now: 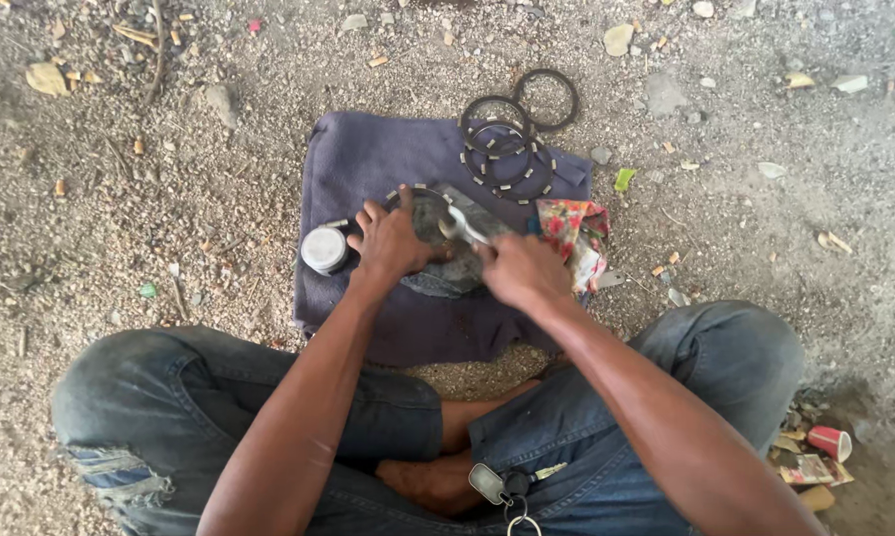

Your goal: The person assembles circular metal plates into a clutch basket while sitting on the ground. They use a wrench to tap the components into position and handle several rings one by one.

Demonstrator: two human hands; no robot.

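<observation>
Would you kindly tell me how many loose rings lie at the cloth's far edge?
4, overlapping: one on dirt, one at the edge, two stacked on the cloth. More may hide beneath.

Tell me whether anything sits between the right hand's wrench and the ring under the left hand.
Nothing visible does. The wrench in the right hand already reaches the ring, which the left hand steadies on the grey stone.

Probably an outdoor repair spot: littered gravel ground (169,199), metal rings (512,139).

Both hands (457,256) fwd, close together, fingers curled, legs crossed.
</observation>
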